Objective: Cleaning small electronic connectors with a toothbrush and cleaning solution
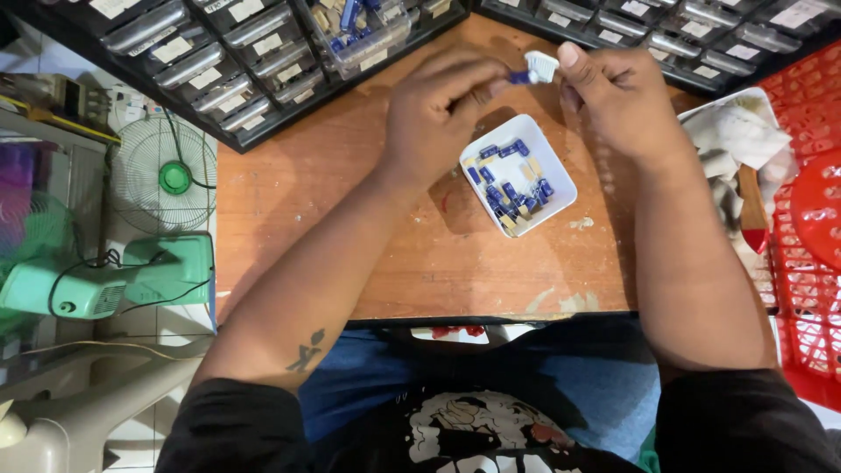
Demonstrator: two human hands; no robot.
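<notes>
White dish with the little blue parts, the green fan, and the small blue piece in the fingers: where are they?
white dish (561, 203), head view, bare right rim.
green fan (175, 178), head view, green hub.
small blue piece (520, 77), head view, its blue body.

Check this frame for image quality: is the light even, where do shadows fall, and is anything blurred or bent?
Head view: light is soft and even, no harsh glare; the left hand casts a shadow on the wooden table beside the white dish; hands and small blue parts look sharp; drawer cabinets bow slightly toward the edges.

both hands (526, 109) on a small blue part (520, 77)
</notes>
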